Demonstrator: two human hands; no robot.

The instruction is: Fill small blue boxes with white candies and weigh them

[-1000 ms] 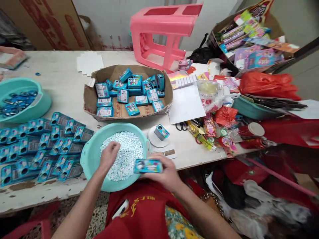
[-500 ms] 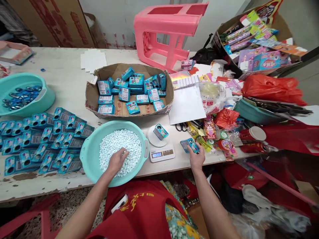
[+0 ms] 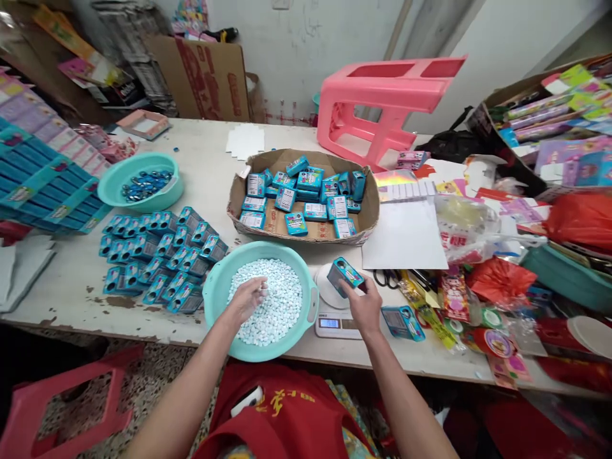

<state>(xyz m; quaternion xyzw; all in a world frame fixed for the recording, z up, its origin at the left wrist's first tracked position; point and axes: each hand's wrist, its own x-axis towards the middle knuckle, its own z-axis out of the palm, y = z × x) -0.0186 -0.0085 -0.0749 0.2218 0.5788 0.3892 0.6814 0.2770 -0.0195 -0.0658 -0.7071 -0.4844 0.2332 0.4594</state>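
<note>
My right hand (image 3: 366, 305) is closed on a small blue candy box (image 3: 346, 273) with a round hole in its end, at the plate of a white digital scale (image 3: 329, 325). Whether the box still touches the plate I cannot tell. Another blue box (image 3: 402, 322) lies on the table, right of the scale. Over a turquoise basin (image 3: 213, 280) of small pale candies (image 3: 272, 319), my left hand (image 3: 249, 298) has its fingers curled in, with a few candies seemingly at the fingertips.
Rows of blue boxes (image 3: 157, 258) stand left of the basin. Behind it is a cardboard tray (image 3: 234, 217) of similar boxes. A second basin (image 3: 108, 191) holds shiny blue wrapped pieces. A pink stool (image 3: 382, 89) lies at the back; scissors (image 3: 385, 278) and clutter crowd the right.
My right hand has let go of one box on the table and taken hold of the box at the scale. My left hand has shifted slightly over the candies. The view has turned left.
</note>
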